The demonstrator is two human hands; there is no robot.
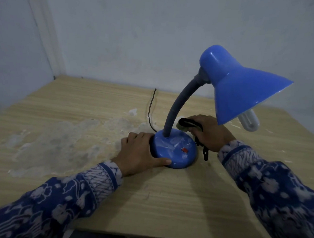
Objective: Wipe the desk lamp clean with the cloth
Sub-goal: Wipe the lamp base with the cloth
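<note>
A blue desk lamp stands on the wooden table, its round base point(174, 149) smeared with pale streaks and carrying a red switch. A grey bendy neck point(177, 105) rises to the blue shade point(239, 92), from which a white bulb point(249, 122) pokes out. My left hand point(141, 152) grips the base's left rim, thumb along the front edge. My right hand point(211, 133) holds a pale cloth with a black edge point(186, 125) against the base's back right side. A black strip of the cloth hangs below that hand.
The lamp's black cord point(151, 109) runs back towards the wall. The table top point(80, 114) has a large worn, peeled patch on the left. A pale blue wall closes off the back and left sides. The table's front edge lies near the bottom.
</note>
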